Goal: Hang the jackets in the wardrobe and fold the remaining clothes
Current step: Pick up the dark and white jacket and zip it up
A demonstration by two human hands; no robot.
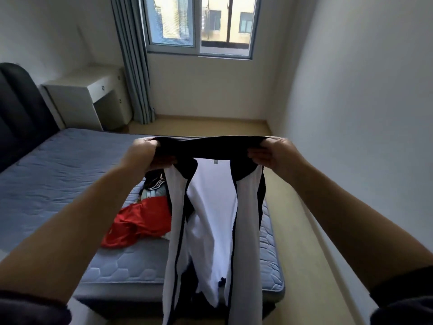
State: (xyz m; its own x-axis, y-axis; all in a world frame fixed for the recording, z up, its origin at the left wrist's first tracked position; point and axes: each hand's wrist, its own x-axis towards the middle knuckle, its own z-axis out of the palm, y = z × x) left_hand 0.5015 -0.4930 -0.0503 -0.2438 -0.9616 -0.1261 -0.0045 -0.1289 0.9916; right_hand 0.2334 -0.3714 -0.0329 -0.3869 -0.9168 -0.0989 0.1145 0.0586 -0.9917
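Note:
A white jacket with a black collar and black trim (210, 207) hangs open in front of me, above the foot of the bed. My left hand (145, 153) grips the collar at its left end. My right hand (274, 153) grips the collar at its right end. The collar is stretched level between the two hands and the jacket's front panels drop straight down. On the mattress behind it lies a red garment (138, 224), with a dark and grey piece of clothing (152, 186) just beyond it, partly hidden by the jacket.
The blue mattress (58, 184) fills the left and middle, with a dark headboard (21, 118) at far left. A white desk (91, 99) and grey curtain (136, 66) stand by the window. A strip of wooden floor (304, 231) runs along the right wall.

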